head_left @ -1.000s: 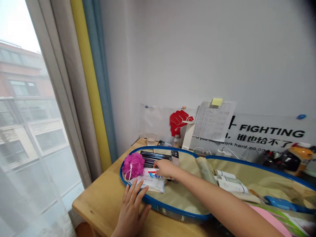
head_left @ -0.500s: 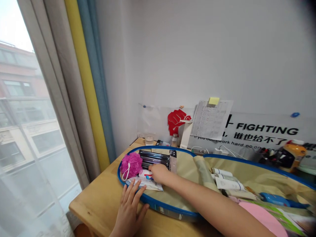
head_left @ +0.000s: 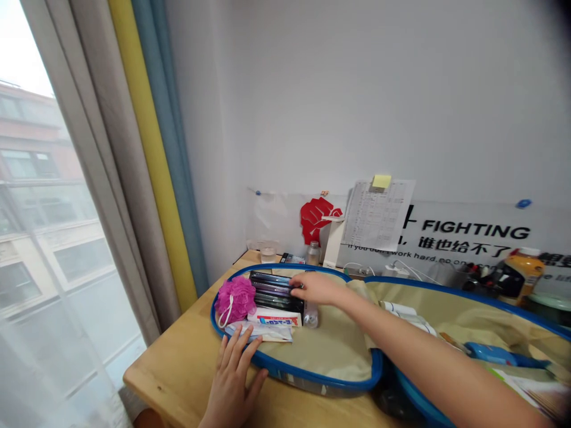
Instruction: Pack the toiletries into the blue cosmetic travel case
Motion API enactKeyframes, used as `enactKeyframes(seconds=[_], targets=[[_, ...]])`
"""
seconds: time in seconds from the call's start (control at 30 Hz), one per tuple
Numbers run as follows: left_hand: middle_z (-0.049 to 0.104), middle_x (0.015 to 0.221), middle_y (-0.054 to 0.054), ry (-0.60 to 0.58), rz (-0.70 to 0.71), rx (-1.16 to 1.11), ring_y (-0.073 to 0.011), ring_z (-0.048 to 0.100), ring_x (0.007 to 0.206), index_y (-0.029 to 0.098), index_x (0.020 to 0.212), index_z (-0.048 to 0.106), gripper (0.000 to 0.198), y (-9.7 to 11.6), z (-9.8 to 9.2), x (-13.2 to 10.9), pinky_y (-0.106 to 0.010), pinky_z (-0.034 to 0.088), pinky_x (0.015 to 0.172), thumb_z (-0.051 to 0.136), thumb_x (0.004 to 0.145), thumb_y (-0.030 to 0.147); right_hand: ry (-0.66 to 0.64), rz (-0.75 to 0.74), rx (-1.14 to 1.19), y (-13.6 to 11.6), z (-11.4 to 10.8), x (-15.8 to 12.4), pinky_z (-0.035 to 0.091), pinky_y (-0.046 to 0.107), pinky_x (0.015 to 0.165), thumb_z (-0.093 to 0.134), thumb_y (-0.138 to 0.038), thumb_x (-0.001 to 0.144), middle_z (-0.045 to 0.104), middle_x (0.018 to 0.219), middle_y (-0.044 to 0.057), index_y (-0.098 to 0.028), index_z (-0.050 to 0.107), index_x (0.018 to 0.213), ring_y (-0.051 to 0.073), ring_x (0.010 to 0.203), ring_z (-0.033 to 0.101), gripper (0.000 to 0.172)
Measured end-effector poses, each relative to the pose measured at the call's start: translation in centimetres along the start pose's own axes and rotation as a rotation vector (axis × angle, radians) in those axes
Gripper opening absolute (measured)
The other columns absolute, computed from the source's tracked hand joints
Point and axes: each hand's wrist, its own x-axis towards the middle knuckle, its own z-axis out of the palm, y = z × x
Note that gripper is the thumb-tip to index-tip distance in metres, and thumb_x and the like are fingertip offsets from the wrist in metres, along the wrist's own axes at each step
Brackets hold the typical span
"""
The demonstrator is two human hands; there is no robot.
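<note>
A: Where's the black pack [head_left: 273, 284]?

B: Along the far edge of the left half of the open case [head_left: 328, 385], which lies near the left end of the counter [head_left: 173, 362]. The pink puff [head_left: 238, 298] sits at its left end, the toothpaste box [head_left: 274, 319] on its near side.

A: How should it be handled?

B: I'd keep it flat and use light, even pressure, so it doesn't ride up onto the box or squash the puff.

A: And the hands?

B: The right hand [head_left: 317, 289] is palm down at the pack's right end, fingers bent; I can't tell whether its grip is pinching or only touching. That forearm [head_left: 397, 342] slants in from the lower right, above the fold between the halves. The left hand [head_left: 235, 367] has its fingers spread over the near-left rim, tips at the white packet [head_left: 271, 333].
</note>
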Motion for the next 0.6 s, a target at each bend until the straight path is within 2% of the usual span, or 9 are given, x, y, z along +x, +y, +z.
enactKeyframes(seconds=[0.13,0.27,0.4,0.5,0.6], targets=[[0.053,0.138,-0.008,0.007,0.000,0.002,-0.0255,0.038,0.135,0.021,0.132,0.049,0.047,0.0,0.1,0.0,-0.044,0.030,0.111,0.053,0.087,0.033,0.108,0.199,0.028,6.0,-4.8,-4.5,0.049,0.038,0.088,0.049,-0.040,0.093,0.065,0.110,0.006,-0.017,0.059,0.115,0.015,0.095,0.062,0.033],[0.054,0.137,-0.008,0.015,0.009,0.000,-0.0249,0.040,0.134,0.021,0.131,0.049,0.047,-0.1,0.2,0.0,-0.043,0.027,0.113,0.053,0.086,0.033,0.156,0.424,-0.021,12.5,-6.5,-9.8,0.046,0.030,0.081,0.045,-0.030,0.094,0.069,0.104,0.008,-0.018,0.063,0.114,0.014,0.088,0.064,0.029],[0.055,0.136,-0.008,0.024,0.005,-0.007,-0.0252,0.041,0.133,0.022,0.131,0.049,0.047,-0.2,0.2,-0.1,-0.043,0.026,0.114,0.054,0.086,0.034,0.069,0.590,-0.089,17.8,-5.3,-14.6,0.045,0.027,0.070,0.051,-0.022,0.090,0.068,0.077,0.002,-0.018,0.066,0.105,0.011,0.069,0.061,0.022],[0.054,0.137,-0.007,0.014,-0.005,-0.017,-0.0249,0.043,0.132,0.023,0.133,0.048,0.048,-0.2,0.1,-0.1,-0.043,0.027,0.113,0.054,0.086,0.033,0.049,0.648,-0.149,20.6,-3.6,-17.5,0.046,0.028,0.072,0.055,-0.024,0.089,0.066,0.075,0.000,-0.020,0.067,0.091,0.010,0.067,0.058,0.013],[0.054,0.137,-0.008,0.028,0.003,-0.017,-0.0248,0.040,0.134,0.022,0.133,0.048,0.048,-0.1,0.0,0.1,-0.043,0.026,0.114,0.054,0.086,0.033,0.120,0.686,-0.206,22.3,-1.7,-19.7,0.045,0.028,0.073,0.051,-0.028,0.091,0.064,0.073,-0.001,-0.020,0.065,0.081,0.009,0.065,0.056,0.019]])
